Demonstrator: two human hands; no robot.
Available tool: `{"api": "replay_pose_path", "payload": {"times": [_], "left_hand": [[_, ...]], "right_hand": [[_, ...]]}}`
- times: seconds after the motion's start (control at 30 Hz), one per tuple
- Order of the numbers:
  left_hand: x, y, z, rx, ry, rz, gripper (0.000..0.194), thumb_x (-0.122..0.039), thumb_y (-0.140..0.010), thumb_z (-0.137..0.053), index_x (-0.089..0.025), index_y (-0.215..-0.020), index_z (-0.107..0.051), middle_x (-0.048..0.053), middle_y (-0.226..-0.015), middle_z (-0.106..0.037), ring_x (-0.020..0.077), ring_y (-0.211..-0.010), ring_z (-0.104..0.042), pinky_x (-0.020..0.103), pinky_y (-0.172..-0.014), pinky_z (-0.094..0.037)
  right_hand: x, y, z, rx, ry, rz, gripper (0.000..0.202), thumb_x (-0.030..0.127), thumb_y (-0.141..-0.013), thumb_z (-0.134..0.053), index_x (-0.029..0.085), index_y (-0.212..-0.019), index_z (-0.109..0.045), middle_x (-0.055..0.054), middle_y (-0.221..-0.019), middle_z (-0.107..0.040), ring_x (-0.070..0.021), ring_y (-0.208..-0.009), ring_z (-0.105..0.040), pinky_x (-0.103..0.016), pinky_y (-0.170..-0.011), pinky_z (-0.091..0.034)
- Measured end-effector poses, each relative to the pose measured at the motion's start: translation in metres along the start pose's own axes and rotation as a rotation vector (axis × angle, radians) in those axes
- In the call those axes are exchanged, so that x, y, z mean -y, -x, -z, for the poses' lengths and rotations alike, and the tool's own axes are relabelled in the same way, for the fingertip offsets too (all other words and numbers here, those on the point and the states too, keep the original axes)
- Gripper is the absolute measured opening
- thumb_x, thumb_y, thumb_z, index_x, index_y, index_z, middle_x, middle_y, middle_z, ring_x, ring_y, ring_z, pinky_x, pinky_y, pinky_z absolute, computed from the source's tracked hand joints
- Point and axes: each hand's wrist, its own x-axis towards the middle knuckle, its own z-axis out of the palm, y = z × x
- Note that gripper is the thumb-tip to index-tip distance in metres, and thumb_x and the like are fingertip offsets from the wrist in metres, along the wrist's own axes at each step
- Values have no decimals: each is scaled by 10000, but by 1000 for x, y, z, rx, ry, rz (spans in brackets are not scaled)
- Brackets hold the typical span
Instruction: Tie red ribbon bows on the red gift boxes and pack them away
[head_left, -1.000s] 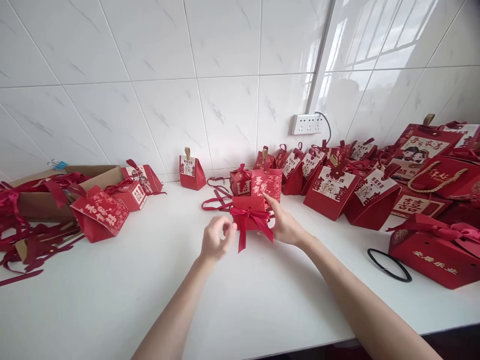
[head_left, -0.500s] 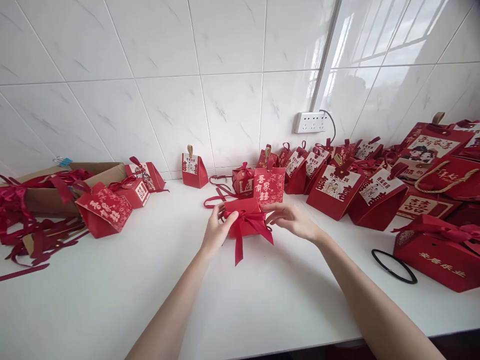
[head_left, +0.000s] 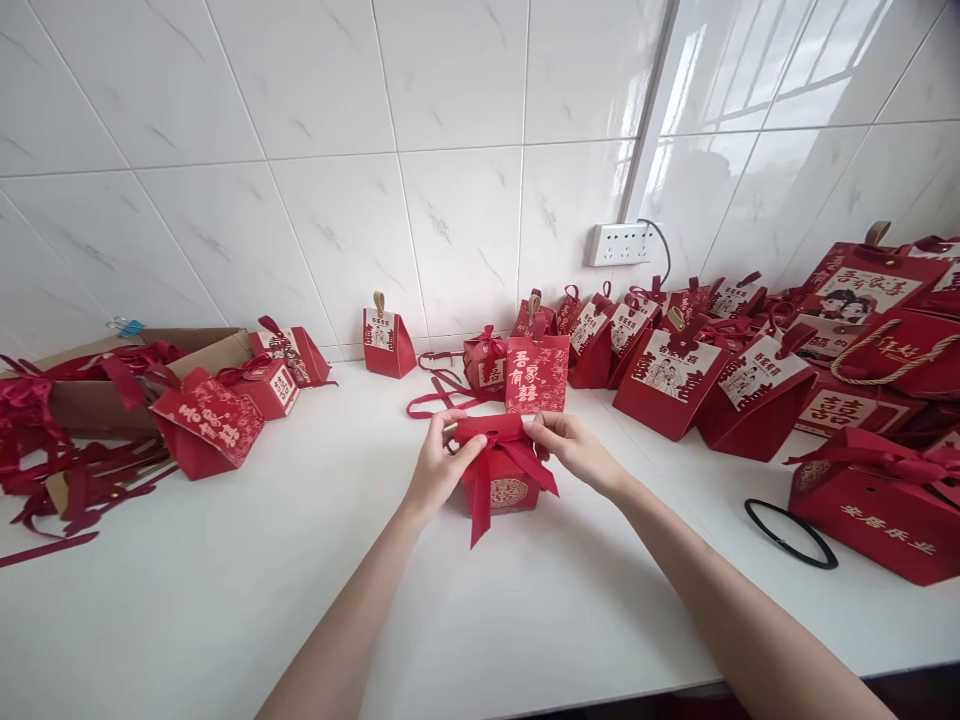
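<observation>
A small red gift box (head_left: 501, 492) with a round gold emblem on its front stands on the white table between my hands. A dark red ribbon (head_left: 480, 497) is tied at its top, its tails hanging over the front. My left hand (head_left: 441, 465) grips the box's upper left edge, thumb in front and fingers behind. At the upper right corner, my right hand (head_left: 570, 445) pinches the top edge between thumb and fingers. Just behind stands a red box with white lettering (head_left: 537, 372).
Several red gift boxes (head_left: 671, 380) crowd the right side, with a black hair band (head_left: 790, 533) in front. On the left, a cardboard box (head_left: 97, 405) holds ribbons, with loose ribbons (head_left: 82, 485) beside it. A power strip (head_left: 624, 245) is on the tiled wall.
The box has tilted upright, so its emblem front now shows. My right hand has closed on its upper right corner, and the ribbon tails have shifted.
</observation>
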Motion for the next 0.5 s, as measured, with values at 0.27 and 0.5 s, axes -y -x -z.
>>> {"api": "replay_pose_path", "payload": {"times": [0.27,0.5], "left_hand": [[-10,6,-3,270,-45,34,328,-387,-713,-632,-227,-967,-502,15,-825,-580,177,-766,-575,261,-613,-446],[-8,9,-4,167,-79,-123,377,-498,-718,-609,-209,-932,-497,82,-1160,-523,228,-1010,-539,336,-829,-438]], "right_hand": [[2,1,3,-75,-344,-30,466,480,-716,-622,198,-537,-296,71,-531,-236,-67,-480,-213,-245,-486,-203],[13,7,19,54,83,-120,548,684,-738,-469,171,-544,-458,49,-487,-371,-69,-449,-313,-240,-466,-252]]}}
